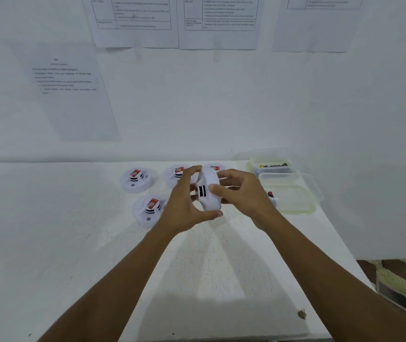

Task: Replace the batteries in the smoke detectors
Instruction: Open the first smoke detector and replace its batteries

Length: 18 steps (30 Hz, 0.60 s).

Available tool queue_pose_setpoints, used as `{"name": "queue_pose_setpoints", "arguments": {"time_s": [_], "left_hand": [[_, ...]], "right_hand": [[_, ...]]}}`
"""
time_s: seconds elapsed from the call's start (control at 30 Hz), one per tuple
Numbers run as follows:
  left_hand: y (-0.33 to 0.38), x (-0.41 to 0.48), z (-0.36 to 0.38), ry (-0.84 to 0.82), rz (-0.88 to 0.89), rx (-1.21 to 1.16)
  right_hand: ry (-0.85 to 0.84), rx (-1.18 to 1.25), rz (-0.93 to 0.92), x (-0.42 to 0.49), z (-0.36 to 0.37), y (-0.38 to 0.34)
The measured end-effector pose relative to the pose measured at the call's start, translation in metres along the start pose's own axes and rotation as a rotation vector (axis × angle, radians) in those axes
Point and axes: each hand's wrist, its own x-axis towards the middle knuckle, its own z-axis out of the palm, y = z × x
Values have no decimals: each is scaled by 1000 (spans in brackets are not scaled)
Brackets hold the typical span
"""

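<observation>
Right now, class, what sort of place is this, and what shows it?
Probably a simple indoor workbench set up for a routine job: printed sheets on the wall, smoke detectors laid out on the white table, and clear tubs holding small parts. The left hand and right hand grip another detector.

**Bright, Cool, Soft**

Even bluish-white light fills the scene — soft grey shadows lie on the desk under the forearms. White smoke detectors wash out against it. Papers on the wall are blurred; edges bend.
</observation>
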Motion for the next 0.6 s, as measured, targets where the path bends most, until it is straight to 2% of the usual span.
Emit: {"name": "queue_pose_setpoints", "arguments": {"time_s": [0.1, 0.2, 0.37, 0.5, 0.6], "left_hand": [[-1, 2, 2, 16, 15, 62], [-7, 3, 7, 9, 47, 79], [-5, 2, -2, -49, -134, -166], [-9, 7, -17, -202, -215, -350], [-8, 6, -16, -182, -254, -392]], "right_hand": [[1, 94, 4, 1, -9, -4], [-28, 53, -23, 1, -6, -3], [-20, 47, -3, 7, -15, 8], [-57, 109, 12, 9, -16, 17], [-15, 197, 47, 8, -11, 24]]}}
